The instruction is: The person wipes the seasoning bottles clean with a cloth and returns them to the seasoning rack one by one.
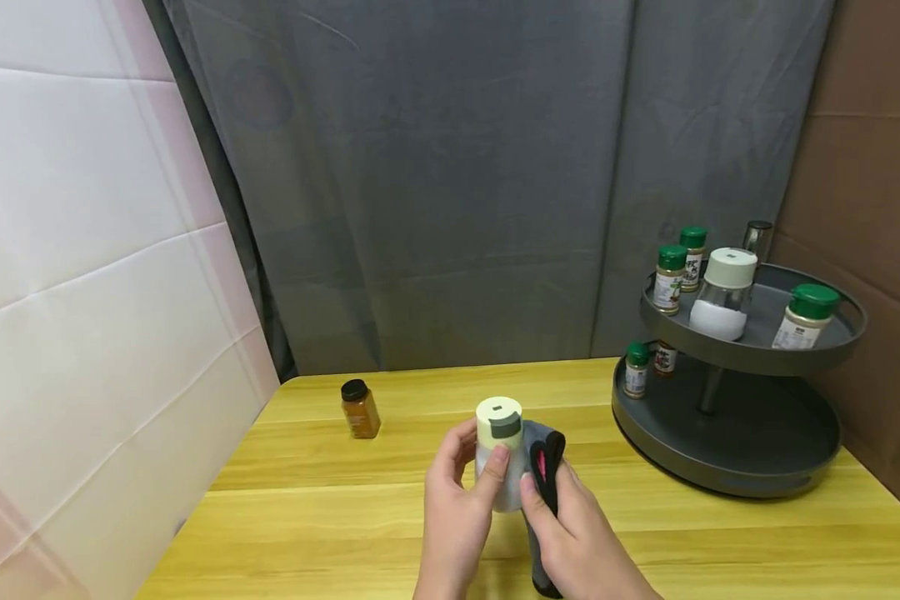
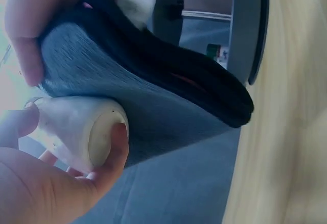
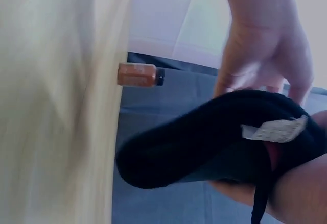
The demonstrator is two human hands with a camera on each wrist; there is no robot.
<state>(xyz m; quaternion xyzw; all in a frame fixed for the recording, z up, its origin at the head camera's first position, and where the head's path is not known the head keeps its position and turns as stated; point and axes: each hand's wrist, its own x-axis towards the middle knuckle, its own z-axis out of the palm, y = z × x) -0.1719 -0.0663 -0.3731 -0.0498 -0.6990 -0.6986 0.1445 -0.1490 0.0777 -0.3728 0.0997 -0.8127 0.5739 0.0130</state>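
Note:
My left hand (image 1: pixel 453 508) grips a seasoning jar (image 1: pixel 498 411) with a cream lid, pale contents and a grey flap on the lid, held upright over the table. In the left wrist view a finger of that hand curls round the jar's (image 2: pixel 76 124) end. My right hand (image 1: pixel 581 529) holds a folded grey cloth (image 1: pixel 536 431) with thick black edging against the jar's right side. A pink inner patch shows in the fold. In the right wrist view, the cloth (image 3: pixel 204 142) carries a small white tag (image 3: pixel 276 130) and covers most of the jar.
On the right of the wooden table (image 1: pixel 307 517) stands a dark two-tier rack (image 1: pixel 727 467) bearing several green-capped spice jars and a larger white-lidded jar (image 1: pixel 722 292). An orange-brown spice bottle (image 1: pixel 361 413) with a black cap stands back left. Grey curtain (image 1: pixel 435 183) hangs behind.

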